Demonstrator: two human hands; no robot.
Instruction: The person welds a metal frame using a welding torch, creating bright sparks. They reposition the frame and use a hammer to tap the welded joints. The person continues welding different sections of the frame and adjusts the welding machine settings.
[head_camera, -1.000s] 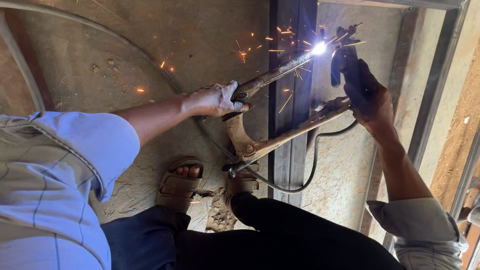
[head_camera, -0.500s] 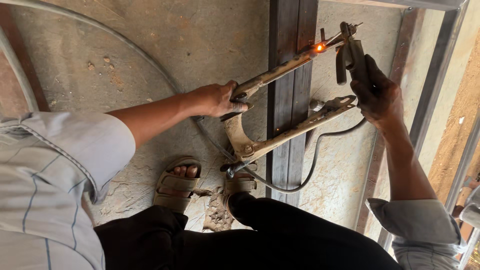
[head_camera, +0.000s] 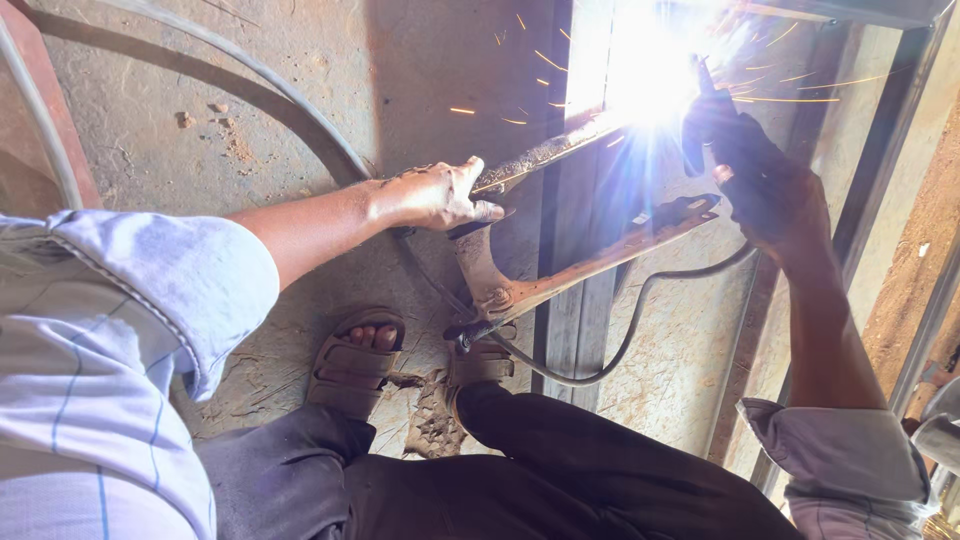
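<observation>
Left edge: striped sleeve (head_camera: 110, 330), bare forearm running out over the concrete floor (head_camera: 250, 110). Left hand (head_camera: 430, 195) bare, fingers clenched round the upper arm of a rusty clamp-like electrode holder (head_camera: 500, 290), just beside the arc; sparks could burn it, judged likely. Below, sandalled feet (head_camera: 355, 360) beside the cable (head_camera: 600, 370): spatter or a snag is possible. Centre: steel frame bar (head_camera: 575, 300) upright in view, arc flare (head_camera: 650, 60) on it near the top. Right hand (head_camera: 770, 185) dark against the glare, fingers closed on a tool; which tool, cannot tell.
</observation>
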